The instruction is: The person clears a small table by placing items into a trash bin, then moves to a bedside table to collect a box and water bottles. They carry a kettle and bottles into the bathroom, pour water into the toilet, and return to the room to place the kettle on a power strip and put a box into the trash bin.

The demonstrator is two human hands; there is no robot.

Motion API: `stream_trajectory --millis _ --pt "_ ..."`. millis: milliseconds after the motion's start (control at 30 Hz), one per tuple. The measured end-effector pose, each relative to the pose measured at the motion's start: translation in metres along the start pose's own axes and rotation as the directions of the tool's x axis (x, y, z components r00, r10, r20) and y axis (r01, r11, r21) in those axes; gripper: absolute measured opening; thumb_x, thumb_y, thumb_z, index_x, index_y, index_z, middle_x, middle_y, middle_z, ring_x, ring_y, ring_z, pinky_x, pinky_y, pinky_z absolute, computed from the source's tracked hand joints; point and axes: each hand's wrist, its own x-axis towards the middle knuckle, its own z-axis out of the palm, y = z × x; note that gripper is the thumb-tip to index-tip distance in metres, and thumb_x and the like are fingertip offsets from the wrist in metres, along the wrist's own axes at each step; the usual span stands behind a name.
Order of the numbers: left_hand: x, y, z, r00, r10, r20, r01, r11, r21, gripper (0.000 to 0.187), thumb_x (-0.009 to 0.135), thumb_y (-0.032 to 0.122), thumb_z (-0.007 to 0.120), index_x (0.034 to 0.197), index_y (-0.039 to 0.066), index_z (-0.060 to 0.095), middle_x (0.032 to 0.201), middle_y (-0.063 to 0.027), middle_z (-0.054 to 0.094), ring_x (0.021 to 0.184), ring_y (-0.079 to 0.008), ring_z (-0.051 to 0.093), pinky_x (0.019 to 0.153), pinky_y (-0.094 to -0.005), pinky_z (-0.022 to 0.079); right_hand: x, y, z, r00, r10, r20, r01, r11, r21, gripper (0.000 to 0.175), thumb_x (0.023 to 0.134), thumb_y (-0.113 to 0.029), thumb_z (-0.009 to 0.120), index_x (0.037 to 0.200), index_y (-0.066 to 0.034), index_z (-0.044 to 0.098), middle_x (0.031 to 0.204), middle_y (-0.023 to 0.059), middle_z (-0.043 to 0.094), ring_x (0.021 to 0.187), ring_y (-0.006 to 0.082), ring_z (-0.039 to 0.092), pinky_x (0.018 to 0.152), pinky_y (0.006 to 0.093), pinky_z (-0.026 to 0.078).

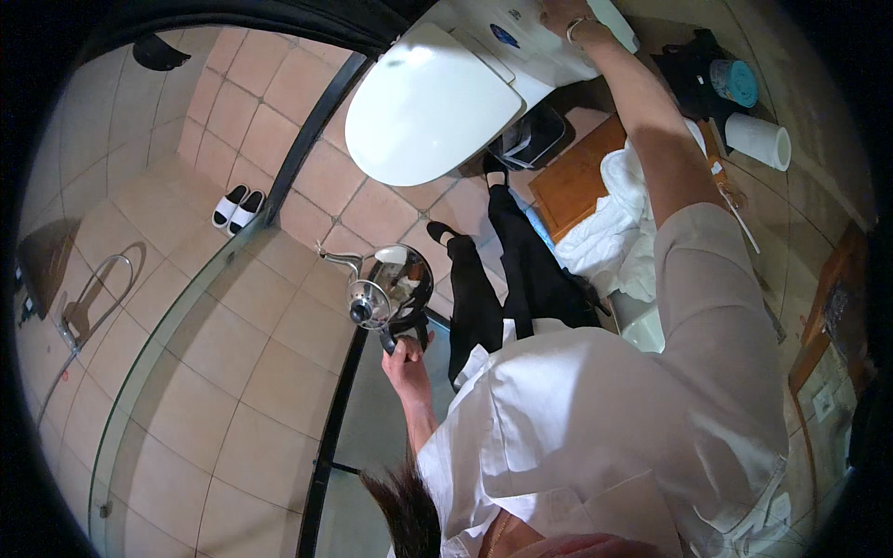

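Observation:
My left hand [407, 354] grips the black handle of a shiny metal kettle [399, 284], which is tilted with its curved spout towards the left. Steam or water at the spout's tip is too small to tell. My right arm reaches out to the top of the picture, where my right hand [566, 15] rests at the top of the white toilet tank [541, 42]; its fingers are cut off by the picture's edge. Between the two hands lies the closed white toilet lid [432, 104].
A glass shower panel [167, 328] with a dark frame stands at the left, near white-and-black slippers [238, 209]. A black bin [531, 139] is beside the toilet. White towels [607, 216], a wooden board [575, 174] and a paper roll [757, 141] are at the right.

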Motion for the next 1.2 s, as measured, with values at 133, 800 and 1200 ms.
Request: stream_trajectory --millis 133,800,1200 --pt "0.001 0.004 0.008 0.999 0.039 0.013 -0.040 0.999 0.008 0.020 0.089 0.022 0.058 0.080 0.008 0.048 0.069 0.0000 0.039 0.066 -0.0113 0.040 0.088 -0.0536 0.048 -0.001 -0.001 0.001 0.986 -0.166 0.031 0.163 0.885 -0.436 0.067 0.088 -0.020 0.057 0.139 0.0115 0.029 0.109 0.0280 0.061 0.098 0.0321 0.062 0.082 0.0462 0.049" --pt "-0.009 -0.006 0.008 0.995 0.097 -0.024 -0.098 0.993 -0.062 0.020 0.084 0.021 0.060 0.077 0.007 0.048 0.068 -0.0021 0.042 0.065 -0.0136 0.041 0.086 -0.0550 0.048 0.013 -0.002 0.003 0.996 -0.005 -0.085 0.021 0.982 0.187 0.064 0.079 -0.025 0.066 0.133 -0.0076 0.037 0.132 0.0193 0.053 0.117 0.0337 0.056 0.091 0.0463 0.050" --pt "-0.010 -0.018 0.008 0.994 0.101 -0.031 -0.106 0.971 -0.214 0.022 0.086 0.023 0.057 0.072 0.009 0.047 0.065 -0.0011 0.040 0.066 -0.0147 0.043 0.091 -0.0589 0.045 -0.016 -0.012 -0.038 0.998 0.067 -0.003 -0.066 0.981 0.180 0.074 0.079 -0.023 0.067 0.141 -0.0065 0.029 0.136 0.0215 0.048 0.119 0.0352 0.055 0.093 0.0465 0.050"
